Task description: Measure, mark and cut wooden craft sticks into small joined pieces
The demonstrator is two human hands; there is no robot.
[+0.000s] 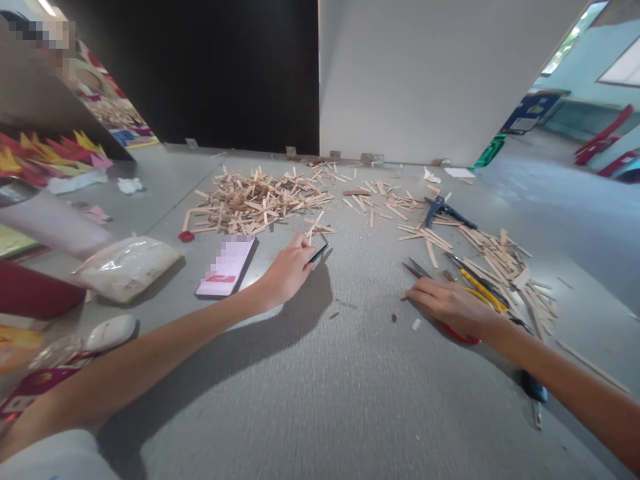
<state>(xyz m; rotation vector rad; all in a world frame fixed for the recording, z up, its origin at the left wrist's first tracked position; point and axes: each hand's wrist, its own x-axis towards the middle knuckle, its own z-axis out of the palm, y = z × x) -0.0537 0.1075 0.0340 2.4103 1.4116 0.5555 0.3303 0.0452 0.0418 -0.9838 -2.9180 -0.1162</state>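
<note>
My left hand (290, 270) is closed around a slim dark tool (319, 254), its tip pointing to the right; its exact kind is unclear. A pale wooden stick (314, 228) rises just beyond those fingers. My right hand (443, 303) lies low on the table with its fingers together, and a tiny dark bit shows at the fingertips. Under and beside it are scissors, their blades (419, 268) showing beyond the fingers and a red handle (459, 335) below the palm. The palm hides the middle of the scissors. Yellow-handled pliers or cutters (483, 290) lie against this hand's far side.
A heap of wooden sticks (260, 200) lies at the back, with more sticks (500, 260) on the right. Dark-handled cutters (443, 212), a phone (227, 267), a clear plastic bag (130, 267), a white mouse (113, 332) and a screwdriver-like tool (534, 393) surround the arms. Upright panels (425, 80) stand behind.
</note>
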